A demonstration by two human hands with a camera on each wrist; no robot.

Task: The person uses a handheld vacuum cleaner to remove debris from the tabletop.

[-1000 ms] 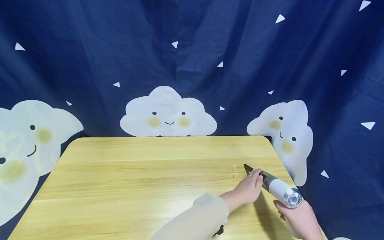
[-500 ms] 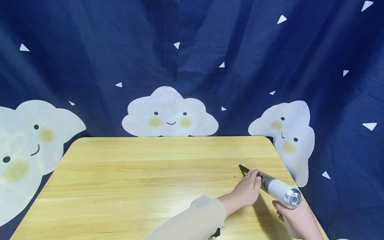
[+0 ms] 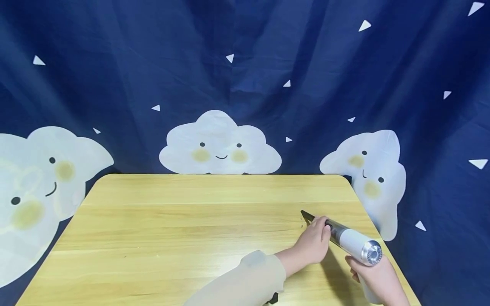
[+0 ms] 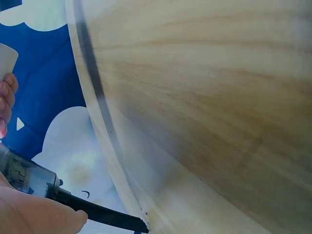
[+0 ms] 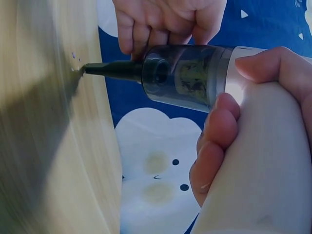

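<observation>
A white handheld vacuum cleaner [image 3: 354, 243] points forward and left over the table's right side. My right hand [image 3: 376, 277] grips its handle, thumb and fingers wrapped round it in the right wrist view. My left hand [image 3: 311, 243] holds the front end, its fingers by the clear dust cup [image 5: 185, 80] and the black nozzle [image 5: 114, 70]. Grey stuff shows inside the cup. The nozzle's tip sits right at the tabletop, beside a few tiny bits [image 5: 74, 55]. In the left wrist view, the left thumb [image 4: 44, 209] lies along the nozzle's base.
The wooden table [image 3: 183, 238] has rounded far corners and a right edge close to the vacuum. Small specks [image 3: 125, 256] lie on its left half. Behind it hangs a blue curtain [image 3: 260, 51] with cloud faces. A light sleeve [image 3: 241, 278] covers the left forearm.
Both hands have carried the vacuum a little to the left, bringing the nozzle tip over the bits. Fewer bits show there now. The head view has shifted slightly.
</observation>
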